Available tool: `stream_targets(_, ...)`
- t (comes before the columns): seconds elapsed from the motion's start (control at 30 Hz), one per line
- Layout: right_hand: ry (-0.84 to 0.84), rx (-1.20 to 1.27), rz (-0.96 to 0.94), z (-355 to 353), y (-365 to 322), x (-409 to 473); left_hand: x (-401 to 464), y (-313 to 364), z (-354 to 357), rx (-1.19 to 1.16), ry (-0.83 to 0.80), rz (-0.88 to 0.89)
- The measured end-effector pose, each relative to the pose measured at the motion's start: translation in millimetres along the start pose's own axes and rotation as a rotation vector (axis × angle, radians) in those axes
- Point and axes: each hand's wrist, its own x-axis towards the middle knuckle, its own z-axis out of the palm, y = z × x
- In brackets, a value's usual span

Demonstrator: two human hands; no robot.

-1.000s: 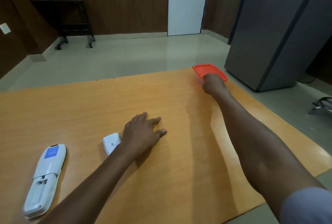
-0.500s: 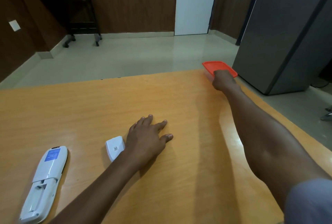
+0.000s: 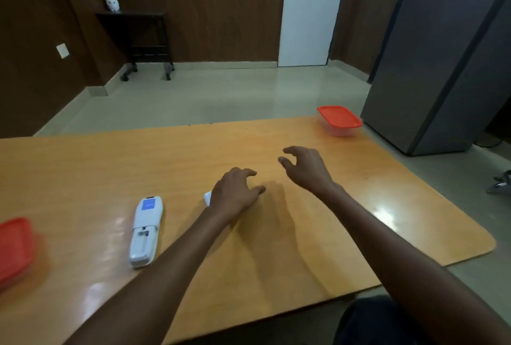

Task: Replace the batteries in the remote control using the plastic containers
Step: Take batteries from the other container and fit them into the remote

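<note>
The remote control (image 3: pixel 146 230) lies face down on the table (image 3: pixel 359 220), toward the left, with its long axis running roughly away from the person. Its battery bay is open and looks bare; no batteries can be made out inside it, though the picture is a little soft there. The bay's small white cover (image 3: pixel 207 197) lies on the table to the right of the remote, mostly hidden by the left hand.

The left hand (image 3: pixel 235 192) rests palm down on the table just beside that cover, fingers loosely bent and gripping nothing that can be seen. The right hand (image 3: pixel 305 169) hovers a little above the table, near the left hand, with fingers and thumb spread and curved; it too holds nothing.

Two plastic containers with red lids stand well apart: one (image 3: pixel 339 120) at the far right corner of the table with its lid on, the other (image 3: pixel 15 248) at the left edge of the view, only partly seen. What is in either cannot be told.

As a judgement, the task is at an early middle stage: the cover is off and the bay seems emptied. Still to do, it appears, are taking fresh batteries from a container, seating them in the bay and snapping the cover back on.
</note>
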Motion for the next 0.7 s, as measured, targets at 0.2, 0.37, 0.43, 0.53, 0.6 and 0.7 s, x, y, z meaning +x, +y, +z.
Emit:
stream_targets(0.2,-0.089,0.119,-0.085,18.4,-80.4,-73.9,-68.0,-57.7,-64.0,-0.202,0.142,-0.040)
stream_targets(0.37,-0.198,0.259,-0.215,49.9,-169.5,-117.0,-137.3,-128.2,-123.8,-0.232,0.314,-0.153)
stream_targets(0.43,-0.229,0.303,-0.270,67.3,-206.6,-128.9,-159.5,-156.4,-140.7,-0.209,0.383,-0.202)
stream_targets(0.53,-0.305,0.348,-0.325,95.4,-255.8,-143.8,-189.1,-194.2,-159.5,-0.218,0.504,-0.282)
stream_targets(0.6,-0.370,0.328,-0.358,114.7,-283.7,-151.7,-207.2,-219.3,-166.1,-0.196,0.623,-0.359)
stream_targets(0.7,-0.510,0.302,-0.395,139.2,-313.8,-159.3,-222.9,-248.8,-168.4,-0.218,0.678,-0.543)
